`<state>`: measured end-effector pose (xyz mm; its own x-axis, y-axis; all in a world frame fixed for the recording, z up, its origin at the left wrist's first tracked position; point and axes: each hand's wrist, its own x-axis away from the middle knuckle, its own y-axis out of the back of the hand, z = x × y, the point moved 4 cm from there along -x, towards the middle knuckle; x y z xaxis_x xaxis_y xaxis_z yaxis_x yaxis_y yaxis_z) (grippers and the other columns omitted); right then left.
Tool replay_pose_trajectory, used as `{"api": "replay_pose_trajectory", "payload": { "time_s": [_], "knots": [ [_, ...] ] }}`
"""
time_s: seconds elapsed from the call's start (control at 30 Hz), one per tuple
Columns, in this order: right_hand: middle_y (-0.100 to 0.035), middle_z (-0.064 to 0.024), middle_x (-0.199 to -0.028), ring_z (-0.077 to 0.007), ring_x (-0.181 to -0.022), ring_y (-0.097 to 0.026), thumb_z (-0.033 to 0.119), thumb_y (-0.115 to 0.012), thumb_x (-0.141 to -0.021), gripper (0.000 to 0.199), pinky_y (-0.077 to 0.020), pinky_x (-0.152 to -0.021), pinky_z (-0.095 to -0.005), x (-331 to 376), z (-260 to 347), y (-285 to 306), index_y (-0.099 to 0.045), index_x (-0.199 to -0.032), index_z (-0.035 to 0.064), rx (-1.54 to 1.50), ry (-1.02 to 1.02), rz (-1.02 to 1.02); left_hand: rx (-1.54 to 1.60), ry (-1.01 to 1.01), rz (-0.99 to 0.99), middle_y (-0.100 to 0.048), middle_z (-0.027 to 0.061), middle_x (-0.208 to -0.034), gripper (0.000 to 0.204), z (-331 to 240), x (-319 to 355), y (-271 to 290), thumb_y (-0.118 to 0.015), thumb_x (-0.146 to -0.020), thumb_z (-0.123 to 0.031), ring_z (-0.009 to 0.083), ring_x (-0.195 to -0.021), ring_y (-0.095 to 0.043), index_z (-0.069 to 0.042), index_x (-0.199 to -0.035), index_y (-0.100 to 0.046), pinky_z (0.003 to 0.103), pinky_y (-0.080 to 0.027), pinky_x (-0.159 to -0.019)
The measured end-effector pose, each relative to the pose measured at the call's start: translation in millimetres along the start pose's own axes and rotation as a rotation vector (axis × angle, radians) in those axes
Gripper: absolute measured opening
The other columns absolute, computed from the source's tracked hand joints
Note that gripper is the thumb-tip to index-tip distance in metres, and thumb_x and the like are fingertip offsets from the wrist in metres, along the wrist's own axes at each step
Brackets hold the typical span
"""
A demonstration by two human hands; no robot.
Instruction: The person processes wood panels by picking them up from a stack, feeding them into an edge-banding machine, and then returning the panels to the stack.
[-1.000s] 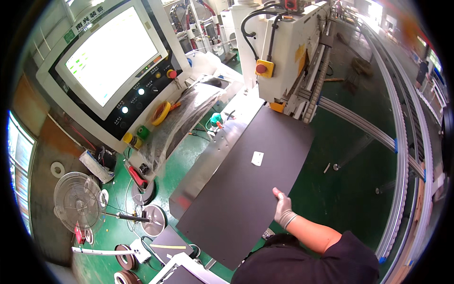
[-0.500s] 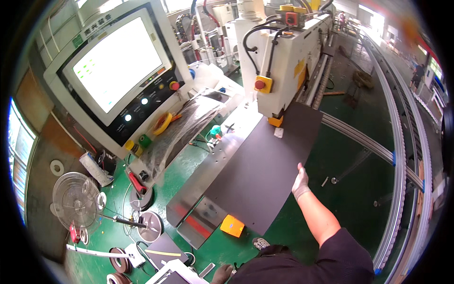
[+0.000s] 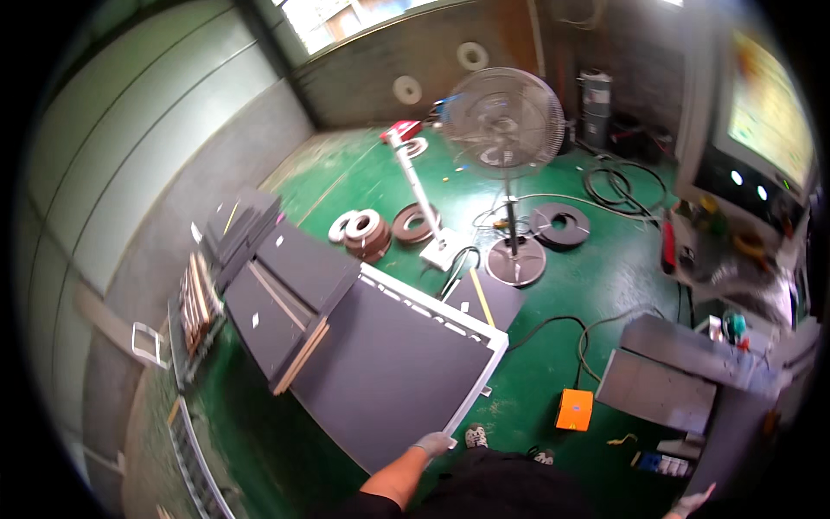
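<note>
Your left hand lay at the near corner of the large dark panel, grip unclear; your right hand, closure unclear, was near the right-hand dark board. Panel: lay left of your shoes; probably stiff, smooth, weighty; best held by opposite edges.

The head view has swung left, bringing in stacked dark panels. The left hand now shows at the near right corner of a large dark panel; the right hand has shifted to the near right.

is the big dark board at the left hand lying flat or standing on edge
Lying flat: the dark board shows its broad face upward.
</note>
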<state>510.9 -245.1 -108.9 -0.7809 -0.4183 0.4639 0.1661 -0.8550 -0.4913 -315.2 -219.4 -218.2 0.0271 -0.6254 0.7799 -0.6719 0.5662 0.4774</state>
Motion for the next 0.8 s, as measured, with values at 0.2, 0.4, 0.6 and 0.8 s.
{"api": "replay_pose_trajectory", "payload": {
  "time_s": [0.2, 0.4, 0.6, 0.8],
  "knots": [
    [-0.063, -0.0138, -0.12, -0.0279, -0.113, -0.058, 0.041, -0.052, -0.097, 0.049, -0.044, -0.098, -0.0399, 63, -79, -103, -0.059, -0.124, 0.0006, 0.54, -0.099, 0.056, 0.131, 0.113, -0.458, -0.067, 0.0261, -0.105, 0.045, 154, 48, 51, -0.052, -0.087, -0.039, 0.0431, -0.103, -0.062, 0.002, -0.096, -0.068, 0.046, -0.048, -0.089],
    [-0.065, -0.0125, -0.116, -0.0277, -0.11, -0.058, 0.038, -0.052, -0.097, 0.043, -0.0452, -0.096, -0.0396, 142, -171, -146, -0.063, -0.119, 0.0029, 1.164, -0.167, 0.31, 0.694, 0.342, -1.115, -0.064, 0.027, -0.082, 0.034, 193, 113, 199, -0.052, -0.084, -0.027, 0.0411, -0.074, -0.061, 0.004, -0.077, -0.062, 0.047, -0.048, -0.069],
    [-0.066, -0.0112, -0.111, -0.0274, -0.107, -0.059, 0.035, -0.053, -0.097, 0.037, -0.0464, -0.093, -0.0393, 189, -203, -143, -0.066, -0.115, 0.0052, 1.786, -0.126, 0.456, 0.739, 1.065, -1.47, -0.051, 0.0149, -0.141, 0.05, 263, 184, 326, -0.056, -0.091, -0.037, 0.0349, -0.128, -0.05, -0.01, -0.132, -0.056, 0.043, -0.042, -0.105],
    [-0.068, -0.0099, -0.106, -0.0271, -0.104, -0.06, 0.032, -0.053, -0.097, 0.032, -0.0476, -0.091, -0.039, 210, -210, -166, -0.069, -0.11, 0.0075, 2.179, -0.048, 0.629, 1.494, 0.598, -1.467, -0.055, 0.0098, -0.076, 0.043, 405, 127, 336, -0.077, -0.083, -0.031, 0.0169, -0.045, -0.054, -0.003, -0.095, -0.047, 0.029, -0.038, -0.035]
  ]
}}
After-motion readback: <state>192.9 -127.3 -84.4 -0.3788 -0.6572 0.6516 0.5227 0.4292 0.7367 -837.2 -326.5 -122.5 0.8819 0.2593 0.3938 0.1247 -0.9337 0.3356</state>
